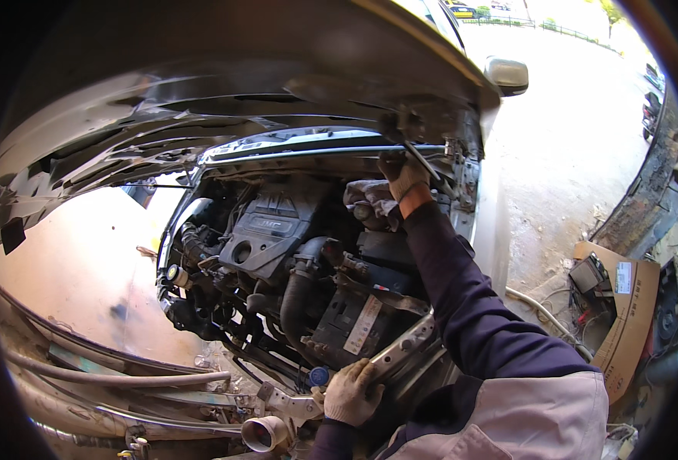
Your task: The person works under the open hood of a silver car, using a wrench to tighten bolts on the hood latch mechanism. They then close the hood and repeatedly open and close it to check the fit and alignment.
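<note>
My left hand (352,395), in a pale work glove, lies over the car's metal front crossbar (402,346) with its fingers curled on the edge. A blue cap (319,376) is just beside it. My right arm reaches far into the engine bay. My right hand (405,178), gloved too, is closed near the hood's hinge corner, beside a slanting thin rod (423,159). What its fingers grip, if anything, is hidden. A crumpled greyish cloth (371,198) lies right under that hand. Nearer me sits the black battery (354,326) with a white label.
The raised hood (277,61) hangs over the bay. A dark plastic engine cover (274,226) and a black ribbed hose (294,299) fill its middle. Removed body parts and a long pipe (116,376) lie at front left. A cardboard box (634,307) stands at right.
</note>
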Available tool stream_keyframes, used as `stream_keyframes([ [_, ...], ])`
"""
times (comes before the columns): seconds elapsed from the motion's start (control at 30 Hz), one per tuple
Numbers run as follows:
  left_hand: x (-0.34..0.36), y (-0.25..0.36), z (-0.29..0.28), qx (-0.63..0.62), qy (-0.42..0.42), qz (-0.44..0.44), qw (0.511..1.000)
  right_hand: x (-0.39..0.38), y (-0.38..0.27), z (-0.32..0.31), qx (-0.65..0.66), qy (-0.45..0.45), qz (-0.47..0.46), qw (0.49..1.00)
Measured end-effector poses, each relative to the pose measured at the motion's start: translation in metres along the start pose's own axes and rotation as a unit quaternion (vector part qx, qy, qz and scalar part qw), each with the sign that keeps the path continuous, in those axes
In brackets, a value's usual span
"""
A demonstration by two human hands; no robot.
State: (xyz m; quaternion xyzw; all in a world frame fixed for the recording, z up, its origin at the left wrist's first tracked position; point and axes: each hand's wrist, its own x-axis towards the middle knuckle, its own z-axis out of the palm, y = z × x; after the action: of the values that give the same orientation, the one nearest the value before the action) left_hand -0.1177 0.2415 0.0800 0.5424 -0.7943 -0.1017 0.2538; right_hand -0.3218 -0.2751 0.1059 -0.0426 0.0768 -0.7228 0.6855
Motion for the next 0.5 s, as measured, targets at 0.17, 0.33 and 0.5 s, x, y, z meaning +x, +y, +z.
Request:
stream_keyframes([
  [0.17, -0.003, 0.002, 0.001, 0.021, -0.008, 0.0, 1.0, 0.045, 0.0, -0.026, -0.042, -0.043, -0.012, 0.998],
  [0.33, -0.005, 0.002, 0.002, 0.024, 0.003, 0.004, 1.0, 0.051, -0.001, -0.04, 0.098, 0.014, 0.058, 0.993],
  [0.5, -0.007, 0.003, 0.001, 0.004, 0.012, -0.002, 1.0, 0.026, -0.009, -0.023, 0.034, 0.026, 0.075, 0.996],
])
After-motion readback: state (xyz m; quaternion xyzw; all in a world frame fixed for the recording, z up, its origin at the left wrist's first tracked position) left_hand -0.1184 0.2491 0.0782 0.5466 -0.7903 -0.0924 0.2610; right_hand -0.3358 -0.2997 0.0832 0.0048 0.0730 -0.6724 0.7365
